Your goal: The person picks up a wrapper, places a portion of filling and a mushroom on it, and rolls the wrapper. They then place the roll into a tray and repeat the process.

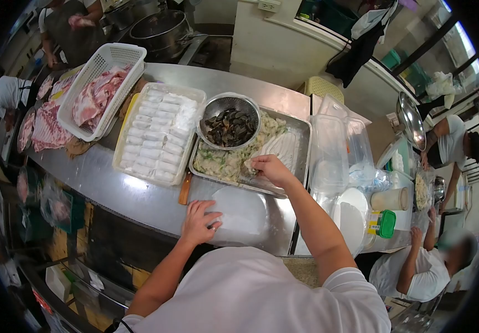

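My right hand point(272, 170) is pinched around a small clump of pale, green-flecked filling point(249, 166) over the metal tray point(307, 139). More of that filling point(220, 162) covers the tray's left and back parts. My left hand point(199, 223) lies on the steel counter with its fingers apart, at the edge of a thin, round, translucent wrapper point(239, 213). A colander point(201, 123) of dark, shell-like pieces point(230, 126) rests on the tray. Left of it, a white tub point(118, 152) holds rows of white rolls point(153, 136). A wooden handle point(185, 190) sticks out beside the tub.
A white basket point(64, 115) of raw meat stands on the left, with rib slabs point(49, 125) beside it. Clear plastic containers point(328, 145), white discs point(351, 213) and a green-lidded tub point(382, 223) are on the right. Other people work at both sides.
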A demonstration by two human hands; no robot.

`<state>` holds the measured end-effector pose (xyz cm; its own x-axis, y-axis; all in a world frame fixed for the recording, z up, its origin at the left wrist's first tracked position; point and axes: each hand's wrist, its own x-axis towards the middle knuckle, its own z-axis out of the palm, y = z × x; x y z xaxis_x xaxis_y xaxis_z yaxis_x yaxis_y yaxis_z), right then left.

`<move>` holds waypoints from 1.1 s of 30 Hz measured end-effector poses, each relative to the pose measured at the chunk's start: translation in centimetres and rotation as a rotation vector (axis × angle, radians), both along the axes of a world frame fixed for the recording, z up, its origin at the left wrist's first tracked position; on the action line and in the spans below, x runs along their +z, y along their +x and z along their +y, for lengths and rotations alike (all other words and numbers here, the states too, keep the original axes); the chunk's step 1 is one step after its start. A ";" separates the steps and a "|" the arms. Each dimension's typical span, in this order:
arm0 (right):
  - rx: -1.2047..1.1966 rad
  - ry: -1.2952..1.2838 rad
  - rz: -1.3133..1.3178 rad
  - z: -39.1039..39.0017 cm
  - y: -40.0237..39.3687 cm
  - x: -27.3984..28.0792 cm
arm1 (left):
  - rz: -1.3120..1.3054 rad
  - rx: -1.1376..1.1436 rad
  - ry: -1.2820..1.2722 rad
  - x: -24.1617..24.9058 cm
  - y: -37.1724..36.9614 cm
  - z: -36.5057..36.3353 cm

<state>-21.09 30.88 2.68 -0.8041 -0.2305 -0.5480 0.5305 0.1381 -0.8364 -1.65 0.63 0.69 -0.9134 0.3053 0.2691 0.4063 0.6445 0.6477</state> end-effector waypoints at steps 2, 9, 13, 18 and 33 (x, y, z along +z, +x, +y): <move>-0.004 -0.009 0.016 -0.4 0.6 0.7 | -0.020 0.008 0.017 -0.2 0.0 -0.1; 0.458 0.466 0.396 -4.0 2.5 2.1 | 0.024 -0.007 0.036 -0.6 0.3 -0.4; 0.560 0.532 0.460 -4.9 2.3 3.6 | 0.056 0.003 0.054 -0.7 0.4 -0.4; 0.515 0.557 0.406 -6.4 2.5 5.3 | 0.054 0.002 0.078 -0.7 0.4 -0.6; 0.428 0.364 0.254 -6.9 15.9 3.5 | 0.023 -0.073 0.081 -1.6 0.7 -2.0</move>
<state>-5.15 23.97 6.14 -0.7973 -0.3959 -0.4557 0.1551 0.5951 -0.7885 -0.90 -1.40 -0.92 -0.8830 0.3470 0.3161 0.4653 0.5584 0.6867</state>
